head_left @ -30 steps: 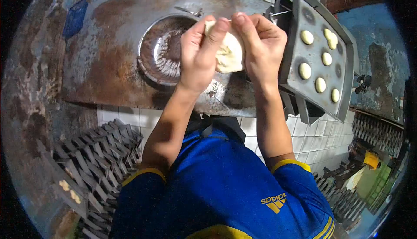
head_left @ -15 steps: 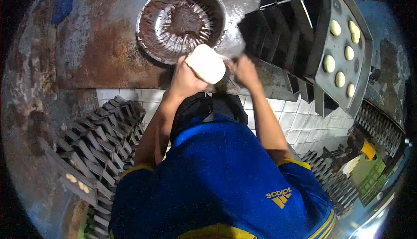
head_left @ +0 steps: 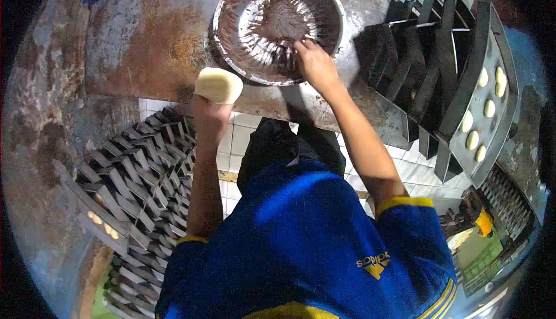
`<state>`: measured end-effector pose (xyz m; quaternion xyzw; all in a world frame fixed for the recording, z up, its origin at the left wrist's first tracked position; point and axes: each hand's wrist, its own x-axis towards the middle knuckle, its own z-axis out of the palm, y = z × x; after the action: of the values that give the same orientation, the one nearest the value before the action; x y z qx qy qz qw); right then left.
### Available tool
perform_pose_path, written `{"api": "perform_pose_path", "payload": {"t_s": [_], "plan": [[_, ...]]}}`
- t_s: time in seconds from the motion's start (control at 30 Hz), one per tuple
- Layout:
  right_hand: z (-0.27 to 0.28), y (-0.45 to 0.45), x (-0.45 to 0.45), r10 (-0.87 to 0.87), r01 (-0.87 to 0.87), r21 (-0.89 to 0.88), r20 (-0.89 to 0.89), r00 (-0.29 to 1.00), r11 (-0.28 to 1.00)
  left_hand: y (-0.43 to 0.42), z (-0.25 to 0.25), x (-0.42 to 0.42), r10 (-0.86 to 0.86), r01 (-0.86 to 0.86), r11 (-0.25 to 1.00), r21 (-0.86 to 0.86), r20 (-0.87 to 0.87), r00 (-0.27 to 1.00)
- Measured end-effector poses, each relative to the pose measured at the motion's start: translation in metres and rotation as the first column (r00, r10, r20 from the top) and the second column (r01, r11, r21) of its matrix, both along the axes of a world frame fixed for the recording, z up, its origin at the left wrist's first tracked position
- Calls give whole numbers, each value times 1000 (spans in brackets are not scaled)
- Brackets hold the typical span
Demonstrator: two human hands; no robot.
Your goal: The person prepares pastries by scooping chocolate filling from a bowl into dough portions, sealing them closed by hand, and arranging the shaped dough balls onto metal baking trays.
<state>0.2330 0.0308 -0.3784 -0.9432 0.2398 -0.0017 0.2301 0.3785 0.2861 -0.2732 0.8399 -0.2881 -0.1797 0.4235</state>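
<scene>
My left hand point(head_left: 211, 113) holds up a pale, flattened piece of dough point(head_left: 218, 85) at the table's front edge, left of the bowl. A large round metal bowl point(head_left: 220, 46) has dark brown chocolate-like paste point(head_left: 284, 20) smeared over its bottom and walls. My right hand point(head_left: 317, 67) reaches over the bowl's near right rim, its closed fingertips at the paste. What those fingers hold, if anything, is too small to make out.
Stacked dark metal trays point(head_left: 428, 58) stand at the right. The outermost tray point(head_left: 489, 139) carries several pale dough pieces point(head_left: 489, 108). More stacked trays point(head_left: 139, 168) are at the lower left. The worn metal table point(head_left: 156, 41) bears the bowl.
My left hand with the dough has moved left, away from the bowl's front. My right hand has gone from beside the dough into the bowl. The whole view has shifted slightly.
</scene>
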Motion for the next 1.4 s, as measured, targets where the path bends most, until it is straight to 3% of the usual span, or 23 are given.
{"api": "perform_pose_path", "payload": {"t_s": [0.07,0.1,0.17,0.27,0.33,0.4,0.43,0.5,0.6,0.73,0.83,0.9,0.93,0.97,1.0,1.03,1.07,1.13,1.2,1.23,1.27,1.37,1.4], "plan": [[-34,-13,22,10,-12,-51,-54,998,999,2,-3,1,186,-193,981,-32,-153,971],[-39,-16,31,13,-24,-100,-106,994,995,4,-6,3,191,-198,979,-36,-155,969],[-49,-17,38,18,-37,-126,-150,989,991,11,-11,7,227,-306,949,-78,-504,834],[-64,-13,41,18,-46,-147,-191,981,988,16,-6,9,206,-352,932,-84,-677,706],[-90,-11,42,15,-44,-148,-188,982,988,23,-3,15,169,-297,952,-69,-693,701],[-108,-10,45,-164,198,100,-273,948,975,31,-2,20,126,-236,970,-58,-708,694],[-107,-14,44,-164,198,98,-274,948,975,36,-3,22,62,-194,976,-96,-733,678],[-98,-25,48,155,-28,301,-405,901,953,41,-4,26,-2,-154,979,-137,-754,657],[-61,-22,50,22,33,238,-227,974,971,41,-4,29,-111,-110,971,-213,-804,584],[-86,-19,51,-16,23,60,-102,995,998,39,-10,27,-155,-338,889,-310,-896,415],[-89,-12,60,-38,49,64,-163,986,997,34,-6,29,-128,-511,821,-254,-955,269],[-89,-16,65,21,73,224,-392,920,972,25,4,29,-90,-593,780,-198,-974,206],[-90,-20,65,26,68,226,-388,921,972,21,9,29,-71,-636,752,-173,-981,183],[-89,-27,64,116,47,550,-257,959,834,18,11,29,-53,-678,720,-148,-986,158],[-88,-33,64,158,-15,802,-99,982,597,16,11,29,-53,-681,716,-154,-985,167],[-65,-33,62,152,-72,909,10,988,409,14,11,30,-49,-644,749,-159,-981,186],[-43,-24,64,117,-12,926,-35,993,376,14,9,31,-43,-606,779,-161,-978,205],[28,-14,60,138,-187,875,139,981,447,14,2,33,-55,-578,796,-182,-972,229],[95,3,54,119,-200,851,162,980,485,8,6,30,-153,-475,843,-251,-960,236],[118,14,50,97,-287,733,291,952,617,2,12,30,-201,-493,829,-263,-964,176],[131,20,48,135,-366,572,406,904,734,-4,20,29,-206,-497,825,-269,-962,179],[141,32,36,280,-379,187,405,871,906,-24,47,25,-252,-534,813,-234,-967,39],[136,33,29,280,-377,182,404,871,908,-25,50,23,-257,-532,813,-238,-966,40]]}}
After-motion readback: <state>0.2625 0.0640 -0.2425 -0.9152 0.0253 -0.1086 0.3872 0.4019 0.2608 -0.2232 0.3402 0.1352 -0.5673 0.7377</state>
